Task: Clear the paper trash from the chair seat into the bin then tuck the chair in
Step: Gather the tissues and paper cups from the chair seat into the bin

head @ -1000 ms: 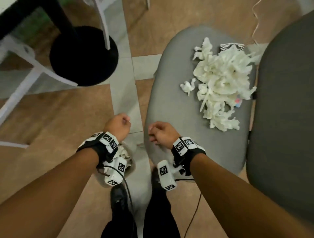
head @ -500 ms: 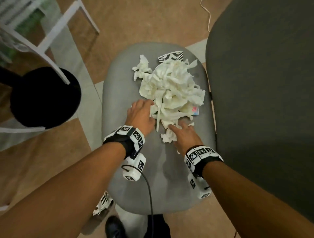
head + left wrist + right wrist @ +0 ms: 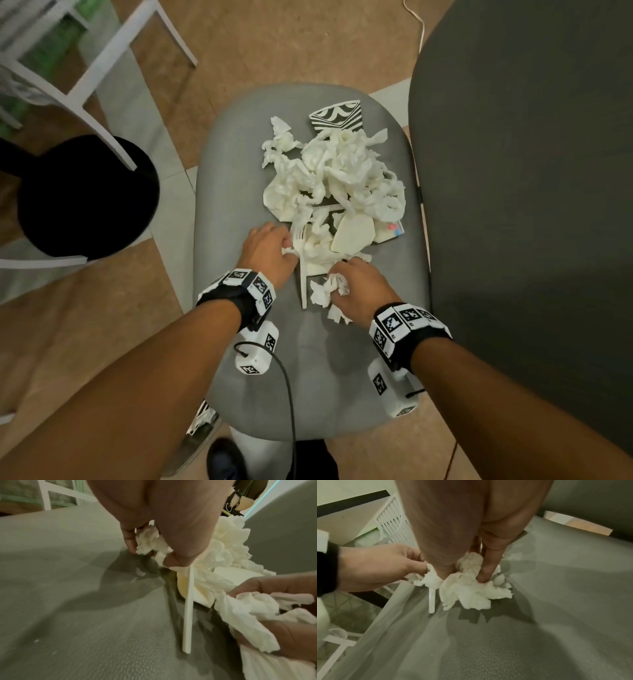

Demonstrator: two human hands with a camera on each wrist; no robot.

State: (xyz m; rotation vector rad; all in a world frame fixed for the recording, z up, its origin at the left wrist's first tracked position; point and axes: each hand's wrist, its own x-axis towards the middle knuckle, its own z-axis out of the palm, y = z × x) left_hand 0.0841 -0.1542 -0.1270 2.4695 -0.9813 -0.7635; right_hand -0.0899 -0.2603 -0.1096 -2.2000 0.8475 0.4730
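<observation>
On the grey chair seat (image 3: 239,192) a heap of crumpled white tissue paper (image 3: 337,174) fills the middle and the side nearest the dark backrest (image 3: 531,205), reaching close to that edge. A black-and-white patterned paper scrap (image 3: 337,118) lies at the far edge of the seat, touching the heap. A cream card piece (image 3: 352,233) and a small printed wrapper with red and blue marks (image 3: 394,229) sit at the heap's near side. A white plastic fork (image 3: 303,267) lies along the seat, tines up against the heap and handle pointing toward the near edge.

The left hand (image 3: 270,255) sits at the heap's near-left fringe, its grip closed with fingers and thumb pinching a small tuft of tissue (image 3: 150,543) right beside the fork's neck. The right hand (image 3: 359,291) is just across the fork handle, fingers curled round a crumpled tissue wad (image 3: 329,291) that hangs out toward the near edge; the right wrist view shows a fingertip (image 3: 485,577) pressed into that wad.

The near half of the seat and its left strip are bare grey fabric. Left of the seat, on the floor, stands a round black bin (image 3: 85,202), its opening dark, partly under a white chair frame (image 3: 102,68). A second patterned scrap (image 3: 203,416) lies on the floor below the seat's near-left corner. A thin cable (image 3: 419,24) trails on the floor beyond the far edge.
</observation>
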